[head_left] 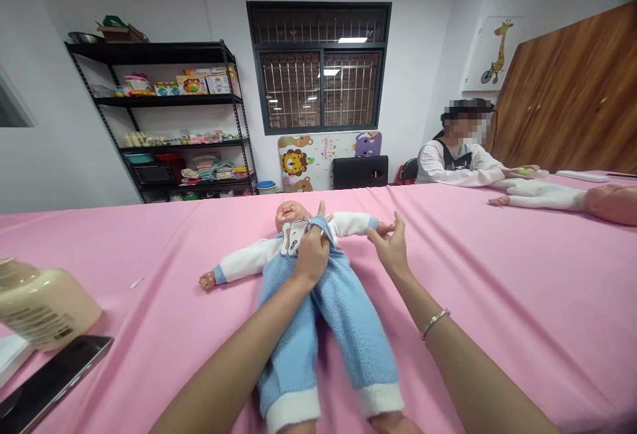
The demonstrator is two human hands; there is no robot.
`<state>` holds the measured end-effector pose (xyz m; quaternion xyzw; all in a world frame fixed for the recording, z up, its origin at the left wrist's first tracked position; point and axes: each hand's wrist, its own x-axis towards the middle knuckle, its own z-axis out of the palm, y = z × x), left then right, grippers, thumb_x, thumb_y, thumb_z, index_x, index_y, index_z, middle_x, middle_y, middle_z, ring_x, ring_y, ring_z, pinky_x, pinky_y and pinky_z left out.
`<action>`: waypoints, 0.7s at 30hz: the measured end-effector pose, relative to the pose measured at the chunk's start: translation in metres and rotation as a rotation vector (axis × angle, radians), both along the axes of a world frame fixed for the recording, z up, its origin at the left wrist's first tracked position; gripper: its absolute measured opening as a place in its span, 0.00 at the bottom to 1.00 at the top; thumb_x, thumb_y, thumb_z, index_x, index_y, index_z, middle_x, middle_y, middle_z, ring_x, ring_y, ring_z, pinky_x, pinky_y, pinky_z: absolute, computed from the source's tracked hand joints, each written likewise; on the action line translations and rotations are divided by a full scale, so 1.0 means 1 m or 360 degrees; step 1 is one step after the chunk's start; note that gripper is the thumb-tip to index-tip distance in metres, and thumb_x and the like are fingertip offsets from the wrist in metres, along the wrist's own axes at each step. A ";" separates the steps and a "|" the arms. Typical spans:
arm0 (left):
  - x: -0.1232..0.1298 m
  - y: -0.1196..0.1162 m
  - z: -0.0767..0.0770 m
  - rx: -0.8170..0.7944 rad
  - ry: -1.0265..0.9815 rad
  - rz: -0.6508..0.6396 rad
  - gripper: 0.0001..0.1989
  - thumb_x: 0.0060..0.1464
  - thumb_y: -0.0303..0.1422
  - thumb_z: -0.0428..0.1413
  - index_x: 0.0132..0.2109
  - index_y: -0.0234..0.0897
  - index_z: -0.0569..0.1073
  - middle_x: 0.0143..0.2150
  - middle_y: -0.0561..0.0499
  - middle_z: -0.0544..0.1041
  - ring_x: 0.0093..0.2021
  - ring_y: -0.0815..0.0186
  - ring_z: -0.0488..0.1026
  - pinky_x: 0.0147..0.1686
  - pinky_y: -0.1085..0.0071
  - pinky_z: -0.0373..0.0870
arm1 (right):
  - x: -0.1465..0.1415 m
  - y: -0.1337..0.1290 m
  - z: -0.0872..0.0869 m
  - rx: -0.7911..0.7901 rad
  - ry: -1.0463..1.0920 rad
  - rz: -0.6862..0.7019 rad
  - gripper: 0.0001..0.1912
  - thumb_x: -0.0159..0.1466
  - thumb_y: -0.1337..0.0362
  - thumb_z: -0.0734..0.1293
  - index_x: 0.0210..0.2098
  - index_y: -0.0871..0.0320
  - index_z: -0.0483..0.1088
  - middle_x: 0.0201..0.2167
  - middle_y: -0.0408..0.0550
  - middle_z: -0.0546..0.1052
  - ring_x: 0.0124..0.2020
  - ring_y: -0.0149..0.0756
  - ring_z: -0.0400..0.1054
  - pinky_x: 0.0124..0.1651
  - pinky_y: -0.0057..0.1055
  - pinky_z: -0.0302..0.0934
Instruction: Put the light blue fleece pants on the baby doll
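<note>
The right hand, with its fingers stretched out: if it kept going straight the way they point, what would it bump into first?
The right hand points up and left toward the doll's hand, at the end of the white sleeve. The fingertips look nearly touching it already, so that comes first, though depth is hard to judge.

I see single head-worn view, angled forward and down, close over pink table [497, 301], room beyond.
</note>
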<state>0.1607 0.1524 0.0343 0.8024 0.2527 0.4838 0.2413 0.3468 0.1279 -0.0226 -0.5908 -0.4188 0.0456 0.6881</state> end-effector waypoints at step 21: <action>0.004 -0.019 0.014 0.0328 0.1300 0.0520 0.12 0.56 0.28 0.47 0.44 0.35 0.72 0.40 0.42 0.75 0.41 0.57 0.73 0.41 0.64 0.69 | -0.056 -0.029 0.036 -0.0060 0.0164 0.1303 0.18 0.55 0.49 0.67 0.29 0.60 0.69 0.28 0.44 0.72 0.33 0.33 0.64 0.40 0.30 0.59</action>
